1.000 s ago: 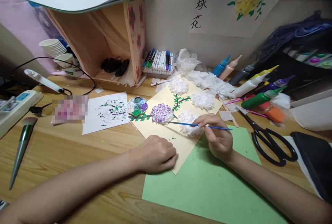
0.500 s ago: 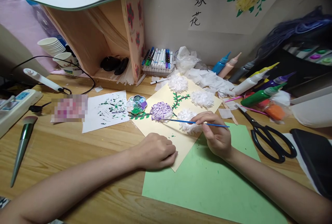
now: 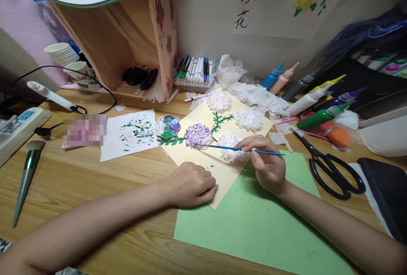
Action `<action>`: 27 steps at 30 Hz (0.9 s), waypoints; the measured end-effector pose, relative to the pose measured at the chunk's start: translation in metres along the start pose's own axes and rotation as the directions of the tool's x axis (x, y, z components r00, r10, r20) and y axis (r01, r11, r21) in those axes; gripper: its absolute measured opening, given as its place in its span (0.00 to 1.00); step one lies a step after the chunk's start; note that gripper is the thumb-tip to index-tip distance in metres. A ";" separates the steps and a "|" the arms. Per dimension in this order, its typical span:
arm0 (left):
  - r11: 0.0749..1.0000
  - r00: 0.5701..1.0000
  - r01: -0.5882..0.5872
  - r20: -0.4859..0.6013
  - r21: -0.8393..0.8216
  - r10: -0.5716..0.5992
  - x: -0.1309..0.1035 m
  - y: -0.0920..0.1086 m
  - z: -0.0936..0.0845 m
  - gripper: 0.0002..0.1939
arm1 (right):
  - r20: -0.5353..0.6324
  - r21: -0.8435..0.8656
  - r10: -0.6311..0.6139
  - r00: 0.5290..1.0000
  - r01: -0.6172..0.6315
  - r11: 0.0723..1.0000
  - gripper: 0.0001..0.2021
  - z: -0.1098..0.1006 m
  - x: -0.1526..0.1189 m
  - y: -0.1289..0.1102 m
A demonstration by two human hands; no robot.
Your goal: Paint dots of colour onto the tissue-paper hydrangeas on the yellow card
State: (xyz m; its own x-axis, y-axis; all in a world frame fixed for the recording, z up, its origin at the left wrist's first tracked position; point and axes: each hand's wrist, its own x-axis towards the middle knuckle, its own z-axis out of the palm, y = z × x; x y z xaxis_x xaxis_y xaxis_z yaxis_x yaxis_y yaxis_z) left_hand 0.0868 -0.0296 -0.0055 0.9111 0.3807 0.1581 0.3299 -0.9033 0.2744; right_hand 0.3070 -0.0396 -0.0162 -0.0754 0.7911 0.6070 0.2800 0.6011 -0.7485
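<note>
My right hand (image 3: 265, 162) pinches a thin blue paintbrush (image 3: 225, 148), its tip at the lower edge of a purple-tinted paper flower (image 3: 197, 135). That flower sits on a cream sheet (image 3: 203, 171), with green painted leaves and a dark stem. Three white paper flowers are on the sheet too, one of them (image 3: 230, 147) partly behind the brush and hand. Curled closed, my left hand (image 3: 192, 185) rests on the sheet's lower left edge; no object shows in it. A flower-shaped paint palette (image 3: 167, 127) with green and purple paint overlaps the sheet's left corner.
A green sheet (image 3: 254, 228) lies underneath. Black scissors (image 3: 330, 166), paint bottles (image 3: 326, 116) and crumpled white tissue (image 3: 260, 99) are on the right and at the back. Leftward are a paint-smeared paper (image 3: 130, 135), a makeup brush (image 3: 28, 181) and a power strip (image 3: 23, 128). Markers (image 3: 194, 71) stand beside an open box (image 3: 165, 41).
The view has shifted slightly. My right hand and the paintbrush have moved a little, with the tip still at the purple flower. My left hand stays in place.
</note>
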 end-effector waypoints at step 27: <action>1.000 1.000 -0.002 0.007 0.001 0.002 0.000 0.000 -0.001 0.17 | -0.163 0.091 0.130 0.978 -0.116 0.989 0.07 0.000 0.003 0.005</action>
State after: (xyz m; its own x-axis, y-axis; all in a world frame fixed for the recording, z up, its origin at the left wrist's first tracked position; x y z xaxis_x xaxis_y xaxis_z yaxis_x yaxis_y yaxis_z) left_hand 0.0870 -0.0296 -0.0048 0.9134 0.3776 0.1519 0.3283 -0.9041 0.2735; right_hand 0.3082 -0.0342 -0.0178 0.1183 0.8333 0.5400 0.1984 0.5130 -0.8352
